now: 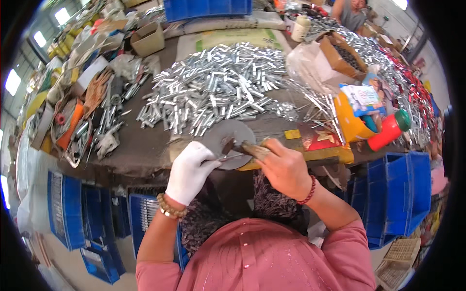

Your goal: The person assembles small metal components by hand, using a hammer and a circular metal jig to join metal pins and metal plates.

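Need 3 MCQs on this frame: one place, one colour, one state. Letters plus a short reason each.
1. Where does the pile of metal pieces lie?
A. on the table beyond the round grey plate
B. in a blue crate
C. on the floor

2. What colour is the glove on the left hand?
A. black
B. white
C. yellow

3. What is the right hand doing?
A. resting open and empty
B. gripping a hammer
C. holding the red bottle

Answers:
1 A, the pile spreads over the table behind the plate.
2 B, the glove is plainly white.
3 B, its fingers close around the wooden handle of the hammer.
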A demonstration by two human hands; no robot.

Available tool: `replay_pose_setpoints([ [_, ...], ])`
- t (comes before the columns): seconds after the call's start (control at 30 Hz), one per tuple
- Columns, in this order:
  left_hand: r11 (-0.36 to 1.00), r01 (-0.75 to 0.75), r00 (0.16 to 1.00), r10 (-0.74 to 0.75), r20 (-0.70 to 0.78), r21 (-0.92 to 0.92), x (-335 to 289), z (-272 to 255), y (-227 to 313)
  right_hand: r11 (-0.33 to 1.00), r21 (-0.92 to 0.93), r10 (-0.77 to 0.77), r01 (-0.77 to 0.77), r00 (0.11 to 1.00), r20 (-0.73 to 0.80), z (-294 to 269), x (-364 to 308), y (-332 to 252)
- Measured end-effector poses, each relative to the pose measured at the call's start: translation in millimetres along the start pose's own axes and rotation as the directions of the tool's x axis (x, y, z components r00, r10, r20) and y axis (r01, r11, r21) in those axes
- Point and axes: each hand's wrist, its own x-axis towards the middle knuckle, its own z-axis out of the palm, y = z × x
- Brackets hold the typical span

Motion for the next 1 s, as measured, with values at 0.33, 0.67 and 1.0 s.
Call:
replay_pose_setpoints([
  [0.33,0.997,0.08,0.997,-0.08,-0.016,-0.002,-15,-2,-3,0.998,0.037,-0.046,0.044,0.998,0.038,8,-9,-12],
  [0.67,0.998,0.068,0.998,-0.068,0.007,-0.007,-14,-4,-2,0.994,0.046,-0.083,0.104,0.94,-0.33,2,-7,-25],
  [1.0,0.996,0.091,0.996,-0.091,0.013,-0.009,-13,-4,-7,1.0,0.003,-0.014,0.014,0.994,-0.107,-18,2,-28],
])
